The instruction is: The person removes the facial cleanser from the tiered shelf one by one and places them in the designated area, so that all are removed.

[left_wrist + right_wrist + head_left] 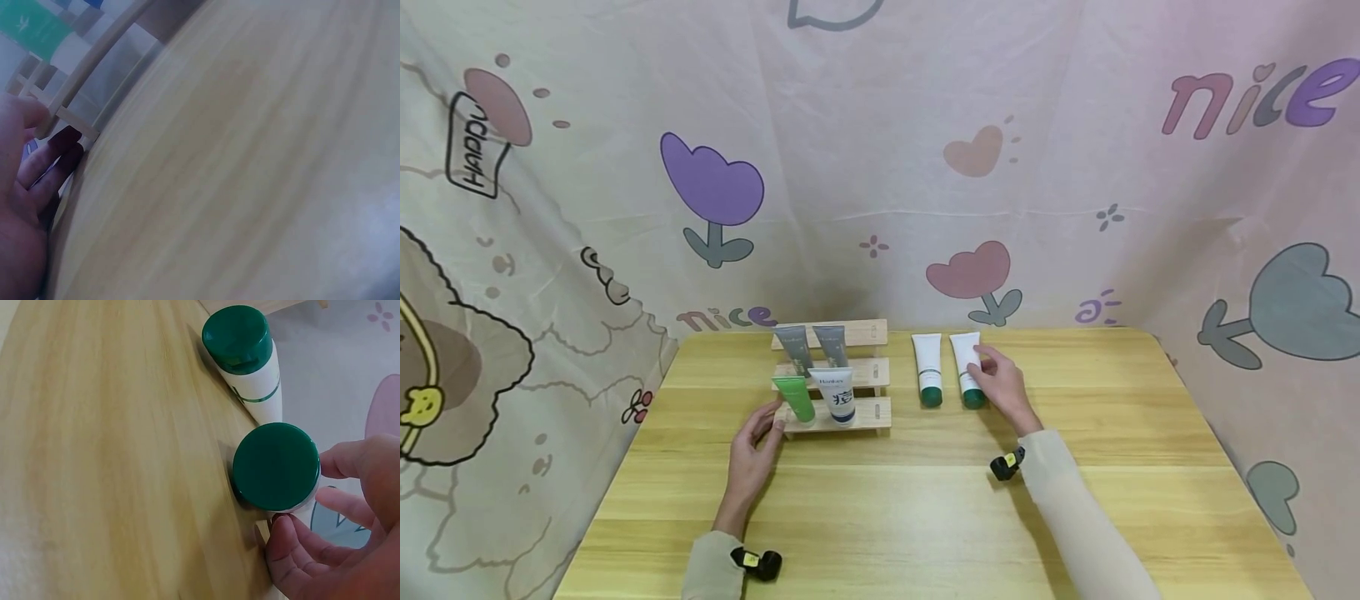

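Left hand [752, 457] pinching left front corner of three-tier wooden rack [874, 413]; right hand [1002, 389] curled round green-capped white tube [964, 358], right of rack

White tubes [928, 354]: white bodies, dark green caps [276, 466], thin green band. Grey tubes [831, 340]: plain-looking dull grey, print too small to tell. Green tube [795, 398]: bright green, white bird mark. Blue-lettered tube [826, 387]: white, dark blue characters, dark blue cap. Rack [872, 412]: pale wood. Surface [910, 517]: yellow-tan, streaky wood grain. Backdrop [850, 108]: off-white; purple, pink, grey tulips, peach heart, multicoloured "nice". Sleeves [1067, 492]: cream. Wrist cameras [769, 567]: black, yellow labels.
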Motion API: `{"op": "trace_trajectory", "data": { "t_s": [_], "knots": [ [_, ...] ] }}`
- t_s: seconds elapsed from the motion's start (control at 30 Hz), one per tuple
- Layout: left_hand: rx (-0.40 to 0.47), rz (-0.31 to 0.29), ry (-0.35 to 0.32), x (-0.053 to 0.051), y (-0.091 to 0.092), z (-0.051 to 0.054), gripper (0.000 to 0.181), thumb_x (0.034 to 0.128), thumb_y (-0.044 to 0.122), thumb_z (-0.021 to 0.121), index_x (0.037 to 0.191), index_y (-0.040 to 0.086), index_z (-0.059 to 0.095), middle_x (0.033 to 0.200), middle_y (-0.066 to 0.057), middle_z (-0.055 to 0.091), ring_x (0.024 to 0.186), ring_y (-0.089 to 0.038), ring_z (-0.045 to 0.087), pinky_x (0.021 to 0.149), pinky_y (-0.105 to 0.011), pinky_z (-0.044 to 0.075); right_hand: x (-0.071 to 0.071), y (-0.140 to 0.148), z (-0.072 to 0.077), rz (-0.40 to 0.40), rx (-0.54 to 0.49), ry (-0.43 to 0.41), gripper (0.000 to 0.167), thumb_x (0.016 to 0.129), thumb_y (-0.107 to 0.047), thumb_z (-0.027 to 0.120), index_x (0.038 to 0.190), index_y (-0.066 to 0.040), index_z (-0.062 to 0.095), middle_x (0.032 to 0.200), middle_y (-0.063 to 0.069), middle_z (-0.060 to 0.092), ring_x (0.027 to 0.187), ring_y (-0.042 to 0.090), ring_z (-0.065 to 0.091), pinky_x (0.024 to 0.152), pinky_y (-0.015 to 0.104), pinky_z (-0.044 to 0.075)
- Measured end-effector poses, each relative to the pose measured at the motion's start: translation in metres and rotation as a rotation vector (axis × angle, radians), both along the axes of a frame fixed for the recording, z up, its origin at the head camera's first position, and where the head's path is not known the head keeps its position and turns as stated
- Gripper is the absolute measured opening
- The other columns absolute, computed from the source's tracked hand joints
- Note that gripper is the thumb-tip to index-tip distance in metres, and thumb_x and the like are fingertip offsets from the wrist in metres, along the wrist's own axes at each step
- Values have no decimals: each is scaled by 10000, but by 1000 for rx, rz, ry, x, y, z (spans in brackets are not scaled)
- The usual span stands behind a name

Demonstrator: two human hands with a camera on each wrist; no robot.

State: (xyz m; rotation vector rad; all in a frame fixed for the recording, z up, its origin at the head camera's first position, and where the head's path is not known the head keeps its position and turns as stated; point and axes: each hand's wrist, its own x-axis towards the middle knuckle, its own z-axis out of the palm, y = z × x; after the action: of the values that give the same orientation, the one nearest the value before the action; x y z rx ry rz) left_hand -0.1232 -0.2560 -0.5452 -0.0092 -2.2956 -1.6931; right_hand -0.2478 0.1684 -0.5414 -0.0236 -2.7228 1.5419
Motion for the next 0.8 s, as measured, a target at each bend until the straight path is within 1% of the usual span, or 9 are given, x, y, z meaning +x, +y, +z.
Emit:
{"op": "trace_trajectory", "data": {
  "t_s": [0.17,0.3,0.37,0.47,0.6,0.67,0.73,0.8],
  "knots": [
    [-6,0,6,1,0,0,357,1024,34,617,1367,-64,597,1254,-234,681,1121,-219,658,951,-143,479,4,3,2,-7,-28,-18,508,1023,-294,641,1480,-96,539,1262,251,619,1165,391,614,951,502,532],
    [-8,-3,14,0,0,-1,357,1028,35,610,1369,-69,592,1281,-240,667,1138,-251,650,961,-142,472,7,4,9,-23,-82,-17,524,1023,-317,646,1479,-87,530,1312,240,601,1222,404,586,980,522,522],
    [-8,-5,15,0,1,0,356,1029,35,608,1369,-69,592,1290,-240,662,1146,-266,645,965,-145,471,10,4,15,-33,-114,-4,517,1021,-315,652,1468,-81,537,1320,229,599,1223,401,579,990,529,511],
    [-8,-5,12,1,1,0,355,1028,36,610,1367,-69,593,1290,-236,663,1144,-264,646,965,-150,476,12,2,22,-35,-159,36,476,1020,-276,662,1441,-79,562,1287,208,620,1182,380,589,971,467,513],
    [-18,1,6,3,2,-1,354,1025,30,612,1364,-72,593,1270,-246,669,1127,-239,657,959,-147,478,15,-5,31,12,-222,86,415,1019,-175,661,1409,-54,585,1219,222,652,1102,356,624,842,330,560],
    [-22,1,5,4,2,-1,355,1026,29,610,1366,-70,593,1275,-247,666,1135,-250,653,961,-148,477,18,-10,35,46,-247,104,406,1019,-138,654,1404,-34,583,1202,240,657,1060,334,642,776,299,578],
    [-21,-1,7,3,1,0,355,1029,34,607,1370,-63,593,1295,-244,657,1152,-258,644,973,-154,473,19,-16,39,75,-285,119,398,1013,-106,653,1396,-23,585,1194,254,660,1020,308,652,755,328,595],
    [-20,-5,7,2,1,0,356,1031,41,606,1373,-58,592,1324,-234,646,1169,-258,634,990,-165,469,21,-22,42,103,-328,134,396,1005,-83,653,1389,-13,585,1191,265,658,1002,302,655,774,401,605]
  ]
}}
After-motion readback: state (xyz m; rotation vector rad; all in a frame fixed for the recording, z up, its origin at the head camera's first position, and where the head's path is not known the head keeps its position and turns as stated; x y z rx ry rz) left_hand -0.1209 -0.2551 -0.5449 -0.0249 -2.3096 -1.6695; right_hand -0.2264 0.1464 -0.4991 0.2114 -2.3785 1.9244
